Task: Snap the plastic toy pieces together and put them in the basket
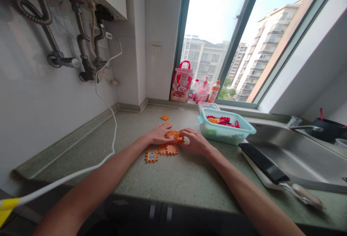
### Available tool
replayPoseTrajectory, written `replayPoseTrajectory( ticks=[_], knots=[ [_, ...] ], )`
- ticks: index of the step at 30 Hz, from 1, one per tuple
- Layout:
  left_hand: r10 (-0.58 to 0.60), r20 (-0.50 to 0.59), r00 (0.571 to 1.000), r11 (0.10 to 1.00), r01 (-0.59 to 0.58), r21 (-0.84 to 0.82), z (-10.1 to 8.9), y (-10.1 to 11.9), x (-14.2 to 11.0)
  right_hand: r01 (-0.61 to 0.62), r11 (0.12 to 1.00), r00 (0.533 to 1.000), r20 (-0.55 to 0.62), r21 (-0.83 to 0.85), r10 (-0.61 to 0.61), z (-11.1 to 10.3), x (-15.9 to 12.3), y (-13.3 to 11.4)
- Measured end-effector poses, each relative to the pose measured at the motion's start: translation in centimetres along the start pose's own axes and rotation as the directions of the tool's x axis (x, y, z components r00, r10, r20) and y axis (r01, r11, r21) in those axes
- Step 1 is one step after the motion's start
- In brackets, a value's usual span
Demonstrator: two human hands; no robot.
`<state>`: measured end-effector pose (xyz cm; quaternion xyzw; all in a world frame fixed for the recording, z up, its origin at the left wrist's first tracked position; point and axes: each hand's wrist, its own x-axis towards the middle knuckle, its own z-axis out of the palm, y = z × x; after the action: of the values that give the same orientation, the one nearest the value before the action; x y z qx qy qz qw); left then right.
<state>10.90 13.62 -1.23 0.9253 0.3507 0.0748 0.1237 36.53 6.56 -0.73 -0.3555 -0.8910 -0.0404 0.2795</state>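
Observation:
Orange interlocking plastic tiles with toothed edges lie on the counter between my hands. My left hand (158, 135) rests on the counter side of a raised orange tile (172, 134), its thumb and fingers around the tile's left part. My right hand (195, 140) grips the right edge of these tiles with bent fingers; its fingertips are partly hidden. Nearer to me are flat joined orange tiles (168, 150). Beside them, on the left, lies an orange tile with a white window (151, 156). Another loose orange tile (165, 117) sits farther back.
A light-blue tub (227, 134) of red and orange pieces stands right of my hands, beside the steel sink (306, 156). A black phone (264, 161) lies at the sink's edge. A white cable (81, 171) crosses the left. Bottles and a pink bag (181, 85) stand by the window.

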Motion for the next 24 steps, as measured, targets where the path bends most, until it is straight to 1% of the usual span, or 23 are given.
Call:
replayPoseTrajectory(
  ticks=[4,6,8,11,15,17,21,24],
  knots=[
    [0.014,-0.017,1.0,1.0,-0.014,-0.016,-0.5,-0.2,-0.3,-0.12,0.992,0.982,-0.144,0.035,0.124,-0.7,-0.5,0.6],
    [0.022,-0.035,0.999,0.999,-0.023,-0.031,-0.7,-0.5,-0.4,-0.138,0.989,0.976,-0.162,0.057,0.145,-0.7,-0.6,0.8],
    [0.03,-0.053,0.998,0.998,-0.033,-0.052,-0.7,-0.9,-0.4,-0.135,0.988,0.98,-0.135,0.072,0.144,-0.2,-0.7,0.9],
    [0.034,-0.062,0.998,0.996,-0.039,-0.078,-0.5,-1.4,-0.3,-0.147,0.985,0.984,-0.084,0.087,0.155,1.1,-0.3,0.9],
    [0.035,-0.088,0.995,0.994,-0.044,-0.102,-0.2,-1.6,-0.2,-0.175,0.981,0.984,0.028,0.086,0.173,2.6,0.3,0.9],
    [0.02,-0.115,0.993,0.992,-0.034,-0.12,-0.1,-1.7,-0.1,-0.192,0.977,0.98,0.062,0.087,0.187,2.8,0.5,1.0],
    [-0.022,-0.133,0.991,0.99,0.003,-0.143,0.0,-2.1,0.0,-0.231,0.968,0.972,0.069,0.1,0.225,2.3,0.4,1.3],
    [-0.024,-0.136,0.99,0.99,0.005,-0.139,0.0,-2.2,0.0,-0.238,0.964,0.97,0.077,0.121,0.23,2.0,0.3,1.2]
  ],
)
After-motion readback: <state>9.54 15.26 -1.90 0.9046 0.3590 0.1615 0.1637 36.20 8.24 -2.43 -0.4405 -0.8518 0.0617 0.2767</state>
